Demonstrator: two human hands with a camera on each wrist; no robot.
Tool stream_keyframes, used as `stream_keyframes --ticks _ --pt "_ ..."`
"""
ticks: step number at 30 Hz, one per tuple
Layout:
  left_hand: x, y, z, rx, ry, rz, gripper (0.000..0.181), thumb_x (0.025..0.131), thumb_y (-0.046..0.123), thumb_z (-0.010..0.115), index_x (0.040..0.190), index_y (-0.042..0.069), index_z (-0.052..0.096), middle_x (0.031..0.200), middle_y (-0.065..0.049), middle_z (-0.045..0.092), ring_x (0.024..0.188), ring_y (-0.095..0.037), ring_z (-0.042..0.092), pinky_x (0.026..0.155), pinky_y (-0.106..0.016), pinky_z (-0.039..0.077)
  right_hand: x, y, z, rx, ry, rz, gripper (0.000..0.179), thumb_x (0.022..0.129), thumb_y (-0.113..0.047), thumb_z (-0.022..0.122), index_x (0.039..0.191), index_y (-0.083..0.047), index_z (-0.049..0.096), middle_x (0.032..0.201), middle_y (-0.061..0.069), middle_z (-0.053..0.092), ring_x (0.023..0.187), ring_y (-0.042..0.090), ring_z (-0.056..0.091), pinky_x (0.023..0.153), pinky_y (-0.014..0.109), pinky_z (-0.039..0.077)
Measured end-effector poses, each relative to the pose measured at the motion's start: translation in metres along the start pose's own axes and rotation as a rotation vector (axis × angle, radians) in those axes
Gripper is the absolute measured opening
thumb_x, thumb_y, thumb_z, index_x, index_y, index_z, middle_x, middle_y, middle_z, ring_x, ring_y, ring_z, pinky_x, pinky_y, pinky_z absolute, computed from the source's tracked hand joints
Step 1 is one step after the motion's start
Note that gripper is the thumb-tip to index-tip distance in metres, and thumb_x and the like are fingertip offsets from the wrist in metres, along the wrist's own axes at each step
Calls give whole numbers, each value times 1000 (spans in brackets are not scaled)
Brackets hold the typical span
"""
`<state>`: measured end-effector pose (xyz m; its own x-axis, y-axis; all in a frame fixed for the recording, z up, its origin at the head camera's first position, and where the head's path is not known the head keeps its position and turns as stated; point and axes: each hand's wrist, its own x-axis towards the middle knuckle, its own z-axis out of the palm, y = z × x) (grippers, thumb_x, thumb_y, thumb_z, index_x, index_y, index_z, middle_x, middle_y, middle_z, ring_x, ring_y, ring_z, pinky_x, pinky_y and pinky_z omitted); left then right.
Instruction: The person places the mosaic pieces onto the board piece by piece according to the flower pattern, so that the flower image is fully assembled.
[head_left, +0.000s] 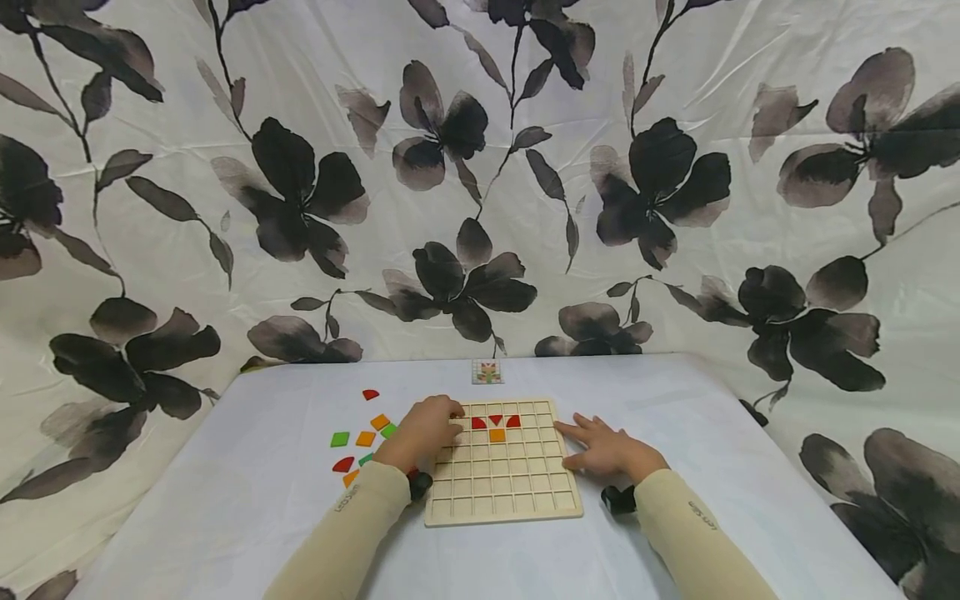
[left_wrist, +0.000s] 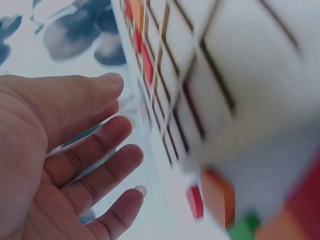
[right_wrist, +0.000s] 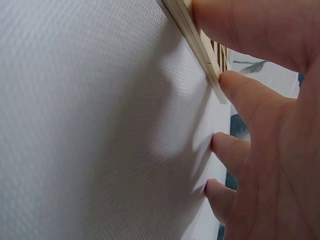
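A pale wooden grid board lies on the table. In its upper rows sit a red quarter-round tile, a red triangular tile, another red quarter-round tile and, below these, an orange square tile. My left hand hovers over the board's upper left edge; the left wrist view shows its fingers extended with nothing between them. At the right edge, my right hand has its fingers spread. Its thumb and index fingertip touch the board's side in the right wrist view.
Loose tiles lie left of the board, among them a green square, an orange square and red quarter-rounds. A small patterned card lies behind the board. A floral cloth hangs beyond the white table.
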<state>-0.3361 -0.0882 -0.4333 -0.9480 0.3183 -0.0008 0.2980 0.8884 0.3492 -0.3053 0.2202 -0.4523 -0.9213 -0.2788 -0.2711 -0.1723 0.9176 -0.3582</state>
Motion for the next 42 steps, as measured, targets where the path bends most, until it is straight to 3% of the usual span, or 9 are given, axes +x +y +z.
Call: stream_keyframes --ticks 9,14,19,29,37,42 --pt "-16 -30 -17 113 18 -92 24 87 21 69 108 8 71 101 -5 69 86 -20 58 89 -43 49 1 1 0 -2 3 -5 69 88 -43 61 150 -27 35 160 13 24 146 47 16 107 75 10" --pt "-22 -34 -15 132 -16 -144 20 85 26 71 93 7 69 80 -2 63 73 -19 52 81 -41 47 1 1 0 3 -3 -1 68 89 -42 61 150 -28 35 160 13 23 146 46 15 108 74 9" --pt "-25 -36 -7 182 -3 -176 25 84 31 72 77 10 63 64 -1 53 63 -18 49 75 -39 43 1 1 1 1 -17 3 71 88 -44 61 151 -27 34 160 13 22 146 46 15 107 75 11" --pt "-25 -35 -7 161 -8 -245 18 83 22 70 78 7 61 65 -4 54 64 -21 51 71 -37 43 2 1 1 -1 -4 -3 71 87 -44 62 150 -25 35 160 14 24 145 48 16 106 76 10" --pt "-22 -37 -4 87 26 -203 16 81 20 68 90 7 64 78 -3 59 71 -20 51 73 -38 44 4 2 2 -4 -11 10 71 88 -45 61 151 -27 34 160 13 22 146 46 15 107 75 11" --pt "-17 -23 -3 41 36 -122 21 83 22 71 99 9 69 93 -3 66 83 -21 56 84 -45 45 3 2 3 6 -2 14 69 89 -44 60 150 -29 34 161 12 22 147 45 14 108 74 9"
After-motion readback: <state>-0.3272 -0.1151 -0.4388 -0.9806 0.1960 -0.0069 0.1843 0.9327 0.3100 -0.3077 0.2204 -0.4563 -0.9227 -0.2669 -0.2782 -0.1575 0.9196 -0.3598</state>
